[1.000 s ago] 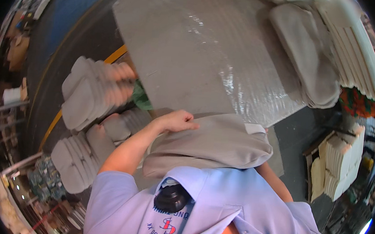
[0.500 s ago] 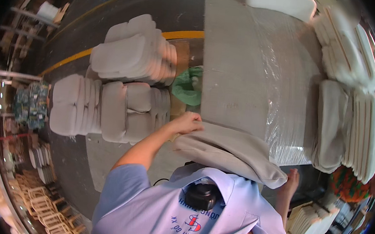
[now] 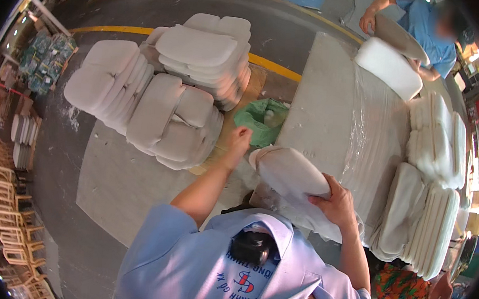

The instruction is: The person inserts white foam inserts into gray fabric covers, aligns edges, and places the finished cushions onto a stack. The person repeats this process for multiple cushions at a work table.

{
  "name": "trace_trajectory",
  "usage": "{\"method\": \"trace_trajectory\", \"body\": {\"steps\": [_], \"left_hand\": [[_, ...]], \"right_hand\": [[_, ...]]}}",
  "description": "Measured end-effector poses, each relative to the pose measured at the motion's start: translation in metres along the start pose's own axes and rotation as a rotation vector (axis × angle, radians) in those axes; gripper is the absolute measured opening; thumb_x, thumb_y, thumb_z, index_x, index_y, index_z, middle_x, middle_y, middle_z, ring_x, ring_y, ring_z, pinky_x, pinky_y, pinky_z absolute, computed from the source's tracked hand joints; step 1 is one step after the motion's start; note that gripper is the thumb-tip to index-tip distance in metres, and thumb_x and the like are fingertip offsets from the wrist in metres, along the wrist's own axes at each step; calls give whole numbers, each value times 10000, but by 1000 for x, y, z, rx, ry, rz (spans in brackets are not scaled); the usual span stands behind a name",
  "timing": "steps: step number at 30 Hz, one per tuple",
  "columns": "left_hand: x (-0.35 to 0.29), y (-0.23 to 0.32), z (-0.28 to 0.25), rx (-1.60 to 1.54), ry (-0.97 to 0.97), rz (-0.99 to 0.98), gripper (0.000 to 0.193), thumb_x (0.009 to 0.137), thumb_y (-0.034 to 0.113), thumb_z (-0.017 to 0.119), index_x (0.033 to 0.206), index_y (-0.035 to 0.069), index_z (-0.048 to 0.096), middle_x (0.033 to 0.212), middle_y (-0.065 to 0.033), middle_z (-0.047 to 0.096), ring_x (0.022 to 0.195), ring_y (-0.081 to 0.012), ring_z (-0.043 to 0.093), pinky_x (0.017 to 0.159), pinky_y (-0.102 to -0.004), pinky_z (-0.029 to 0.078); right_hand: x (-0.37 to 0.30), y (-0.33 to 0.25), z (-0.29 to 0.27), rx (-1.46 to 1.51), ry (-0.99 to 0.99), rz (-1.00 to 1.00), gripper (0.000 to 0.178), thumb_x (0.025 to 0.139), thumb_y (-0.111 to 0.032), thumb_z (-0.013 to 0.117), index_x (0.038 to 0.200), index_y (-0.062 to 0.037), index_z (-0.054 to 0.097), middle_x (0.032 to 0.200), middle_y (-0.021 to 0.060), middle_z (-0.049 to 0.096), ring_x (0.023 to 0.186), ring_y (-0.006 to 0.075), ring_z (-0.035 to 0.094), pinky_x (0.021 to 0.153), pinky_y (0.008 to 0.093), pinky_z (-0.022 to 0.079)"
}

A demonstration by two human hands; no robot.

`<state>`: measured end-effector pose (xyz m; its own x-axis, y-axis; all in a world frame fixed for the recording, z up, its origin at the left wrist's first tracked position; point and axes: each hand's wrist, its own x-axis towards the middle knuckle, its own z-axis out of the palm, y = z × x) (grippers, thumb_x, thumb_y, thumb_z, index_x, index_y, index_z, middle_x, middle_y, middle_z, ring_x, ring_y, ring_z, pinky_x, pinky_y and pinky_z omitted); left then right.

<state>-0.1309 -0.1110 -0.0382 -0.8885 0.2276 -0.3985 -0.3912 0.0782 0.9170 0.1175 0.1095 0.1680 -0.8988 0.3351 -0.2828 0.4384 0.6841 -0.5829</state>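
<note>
A rounded, pale grey-beige fabric-covered cushion (image 3: 292, 168) is held in front of the body, just beside the near edge of a flat grey worktop (image 3: 323, 100) partly covered with clear, shiny film. Its right end is clasped by the right hand (image 3: 338, 204), with the thumb on the near side and the fingers wrapped over the edge, apparently so that the soft form is kept steady. The left hand (image 3: 241, 138) is held clear of the cushion, near a crumpled green plastic bag (image 3: 260, 120), with its fingers curled in (whether something small is pinched there cannot be told, as it is blurred). To the left, rounded pale grey cushions (image 3: 202, 49) are piled flat, probably because their broad faces bear one another well. On the right, long cream-white pads (image 3: 432, 223) are stood on edge in a close row, seemingly so that little room is taken up.
</note>
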Motion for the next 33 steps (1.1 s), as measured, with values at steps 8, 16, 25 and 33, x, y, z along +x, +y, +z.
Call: {"method": "trace_trajectory", "body": {"steps": [8,16,25,33], "left_hand": [[-143,-50,-76,-17,-132,-286,281,1029,293,670,1163,46,683,894,-60,676,697,-151,646,621,-295,519],[-188,5,9,171,-775,108,320,1028,235,723,1267,60,600,1096,-31,687,1008,-105,666,820,-260,521],[-229,114,149,533,-934,569,422,997,393,740,1153,20,619,942,-97,654,844,-168,593,754,-338,495],[-147,87,192,570,-1232,345,389,1095,401,618,1058,16,656,859,-29,645,805,-114,562,726,-316,489]], "right_hand": [[-41,23,-31,201,276,61,543,800,-213,895,1284,-49,712,1046,167,801,969,293,779,882,411,586],[-137,53,-15,1145,812,-72,470,873,-203,889,1241,-9,671,1103,71,746,987,201,698,915,376,553],[-191,20,60,1735,1098,-107,783,843,-310,903,1458,-44,497,1336,117,639,1230,286,619,1084,470,498],[-171,-8,67,1921,1082,146,771,921,-284,839,1533,-40,438,1447,147,591,1324,317,579,1126,505,474]]}}
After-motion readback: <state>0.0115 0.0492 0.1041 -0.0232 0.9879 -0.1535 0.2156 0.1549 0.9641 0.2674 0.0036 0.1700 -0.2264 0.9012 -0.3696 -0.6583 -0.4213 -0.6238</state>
